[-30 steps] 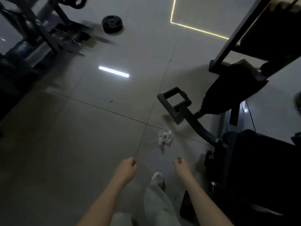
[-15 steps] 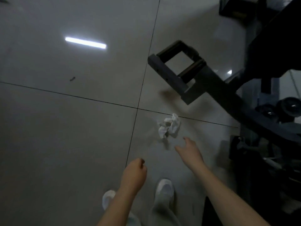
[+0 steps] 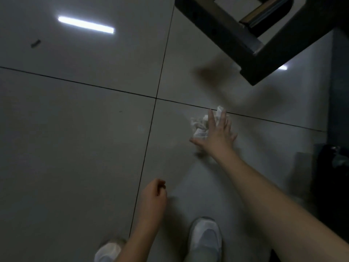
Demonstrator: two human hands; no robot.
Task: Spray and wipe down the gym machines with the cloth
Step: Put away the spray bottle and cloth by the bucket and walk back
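Note:
A crumpled white cloth (image 3: pixel 199 126) lies on the grey tiled floor (image 3: pixel 75 138), close to a crossing of tile joints. My right hand (image 3: pixel 217 132) is stretched down over it with the fingers spread, covering the cloth's right part; the fingers are not closed around it. My left hand (image 3: pixel 153 195) hangs lower and to the left with the fingers curled into a loose fist, holding nothing. The dark metal handle frame of a gym machine (image 3: pixel 236 36) juts in from the top right, above the cloth. No spray bottle is in view.
My two white shoes (image 3: pixel 205 241) stand at the bottom edge. More dark machine parts (image 3: pixel 332 176) fill the right edge. A small dark scrap (image 3: pixel 35 43) lies on the floor at the upper left, near the reflection of a ceiling light (image 3: pixel 86 24).
The view has dropped closer to the floor. My right hand has reached forward from beside the cloth to over it, fingers spread. My left hand stays curled.

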